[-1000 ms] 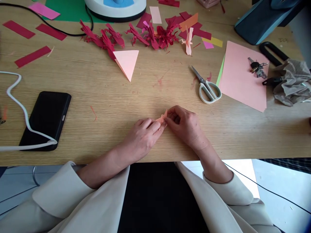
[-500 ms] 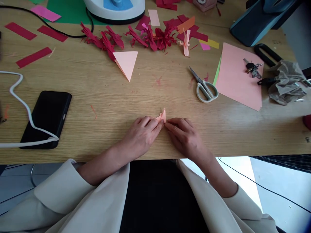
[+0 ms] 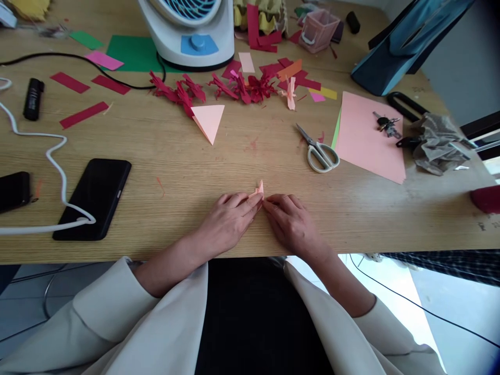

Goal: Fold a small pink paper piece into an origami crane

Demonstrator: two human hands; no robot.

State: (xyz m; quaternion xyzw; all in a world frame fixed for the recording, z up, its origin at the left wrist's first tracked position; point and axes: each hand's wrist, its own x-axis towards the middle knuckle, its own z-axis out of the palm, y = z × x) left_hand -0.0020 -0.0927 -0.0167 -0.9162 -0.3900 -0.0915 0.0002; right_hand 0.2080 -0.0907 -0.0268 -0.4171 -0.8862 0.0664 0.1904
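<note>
A left hand [image 3: 230, 221] clamps a small folded peach paper [image 3: 261, 190] near the front edge of the counter [image 3: 187, 182], while the right hand [image 3: 292, 221] pinches its lower corner, fingers lower than a second ago. The wider view now reveals an egg carton [image 3: 279, 14] beside the fan [image 3: 195, 36].

My left hand [image 3: 226, 221] hides most of the small peach paper [image 3: 261, 188], and its contact with my right hand's [image 3: 295, 224] fingertips is too small to tell. The picture's edges cut off the white fan [image 3: 172, 36], the blue bag [image 3: 390, 52], the black case [image 3: 14, 191] (contents unreadable to me) and the dark red object [image 3: 486, 199].
</note>
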